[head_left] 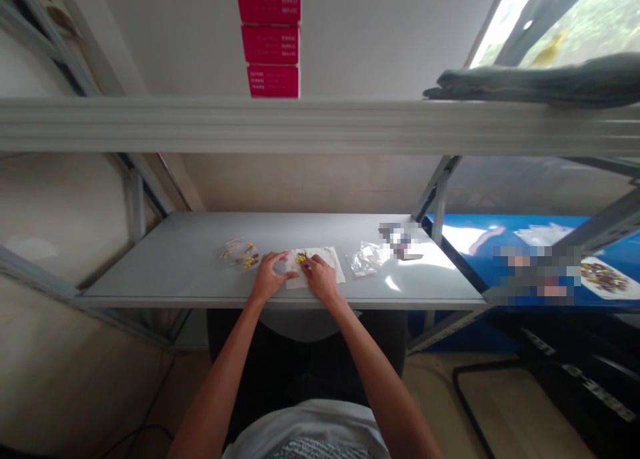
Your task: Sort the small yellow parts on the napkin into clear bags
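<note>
Two hands work at the front edge of the grey shelf [150, 265]. I log the left hand [267, 277] with fingers spread, resting on the left end of the white sheet [327, 265]. The right hand [320, 277] is narrowed, its fingertips [307, 263] at the yellow pieces [301, 258] on the sheet; I cannot tell whether it grips them. A clear bag of yellow pieces [240, 253] lies left of the hands, a crumpled clear bag [367, 259] right of the sheet.

grey metal shelf [150, 265]: white paper sheet [327, 262], clear plastic bags [367, 259]
</note>
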A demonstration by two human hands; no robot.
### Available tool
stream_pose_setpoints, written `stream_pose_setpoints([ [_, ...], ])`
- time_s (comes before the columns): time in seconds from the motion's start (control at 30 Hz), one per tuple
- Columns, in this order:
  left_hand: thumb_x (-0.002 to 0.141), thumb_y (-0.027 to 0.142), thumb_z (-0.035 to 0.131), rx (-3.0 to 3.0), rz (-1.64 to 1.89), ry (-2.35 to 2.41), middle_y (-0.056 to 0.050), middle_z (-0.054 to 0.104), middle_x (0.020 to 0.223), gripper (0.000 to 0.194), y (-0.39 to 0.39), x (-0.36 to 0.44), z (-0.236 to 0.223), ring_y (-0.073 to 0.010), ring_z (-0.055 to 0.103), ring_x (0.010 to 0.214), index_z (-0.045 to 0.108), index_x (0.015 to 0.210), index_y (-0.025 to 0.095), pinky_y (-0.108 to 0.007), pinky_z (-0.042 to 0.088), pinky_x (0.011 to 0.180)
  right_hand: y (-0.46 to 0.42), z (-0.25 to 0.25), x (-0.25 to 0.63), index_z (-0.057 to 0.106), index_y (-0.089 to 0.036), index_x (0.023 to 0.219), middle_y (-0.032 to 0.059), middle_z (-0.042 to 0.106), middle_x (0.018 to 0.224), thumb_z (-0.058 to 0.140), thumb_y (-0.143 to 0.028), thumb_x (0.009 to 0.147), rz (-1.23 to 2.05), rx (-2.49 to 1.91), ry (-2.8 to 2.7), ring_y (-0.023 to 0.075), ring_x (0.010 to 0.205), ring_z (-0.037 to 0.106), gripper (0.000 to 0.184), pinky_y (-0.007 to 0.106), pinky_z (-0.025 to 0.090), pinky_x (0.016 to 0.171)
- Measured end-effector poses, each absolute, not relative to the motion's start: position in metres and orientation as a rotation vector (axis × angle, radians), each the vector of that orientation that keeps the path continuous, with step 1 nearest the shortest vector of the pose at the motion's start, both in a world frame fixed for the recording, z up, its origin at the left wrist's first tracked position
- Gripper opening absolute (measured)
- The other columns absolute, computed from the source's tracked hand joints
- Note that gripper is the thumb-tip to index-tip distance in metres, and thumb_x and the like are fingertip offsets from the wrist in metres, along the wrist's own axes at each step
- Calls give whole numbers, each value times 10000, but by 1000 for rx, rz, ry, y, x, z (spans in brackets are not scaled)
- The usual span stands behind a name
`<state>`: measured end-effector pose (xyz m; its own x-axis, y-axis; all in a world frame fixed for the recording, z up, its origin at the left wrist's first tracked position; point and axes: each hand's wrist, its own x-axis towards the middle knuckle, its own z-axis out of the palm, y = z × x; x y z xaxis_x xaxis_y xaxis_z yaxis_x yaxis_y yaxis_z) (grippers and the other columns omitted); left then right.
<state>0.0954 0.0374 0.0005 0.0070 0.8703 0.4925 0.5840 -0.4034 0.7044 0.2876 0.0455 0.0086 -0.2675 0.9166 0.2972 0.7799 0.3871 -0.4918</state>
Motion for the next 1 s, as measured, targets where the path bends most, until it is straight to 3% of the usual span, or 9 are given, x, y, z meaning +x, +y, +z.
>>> stream_pose_setpoints([
  [0.13,682,469,898,2063,1299,1519,-72,711,1051,630,39,97,-2,-281,606,1033,716,1236,232,-443,457,998,47,8,291,718,-209,949,69,711,983,557,-202,974,465,-1247,-1903,176,785,622,163,277,449,737],
  [0.3,710,483,875,2182,1231,1450,-82,701,1074,587,38,100,-2,-295,582,1077,728,1231,258,-447,459,1007,46,14,292,686,-206,879,26,724,874,641,-320,916,687,-958,-1708,139,617,541,128,267,455,635],
  [0.57,701,517,871,2180,1216,1364,-81,706,1067,561,36,101,1,-288,589,1079,742,1177,249,-446,472,1000,44,14,290,682,-205,861,18,734,864,696,-341,874,775,-913,-1671,122,585,517,137,261,442,618],
  [0.77,673,537,886,2089,1272,1308,-82,714,1046,572,34,103,8,-272,629,1038,749,1136,230,-437,486,990,41,15,291,718,-218,940,33,759,940,645,-344,907,780,-921,-1730,138,641,589,149,268,466,650],
  [0.87,685,578,863,2002,1286,1290,-75,708,1032,603,33,104,10,-251,648,989,737,1148,213,-408,504,957,38,18,292,741,-241,1038,51,751,1124,560,-352,962,845,-847,-1750,138,684,626,226,263,480,629],
  [0.93,724,628,811,1891,1335,1302,-77,710,1023,638,33,102,9,-240,659,961,715,1185,197,-385,518,921,38,18,293,736,-244,1099,57,720,1236,491,-309,983,827,-847,-1699,124,651,610,279,269,492,619],
  [1.0,827,702,661,1718,1439,1341,-79,713,986,638,34,100,6,-219,667,888,693,1204,188,-347,539,831,39,15,294,730,-231,1102,56,734,1185,463,-223,960,719,-926,-1635,135,662,609,303,288,512,669],
])
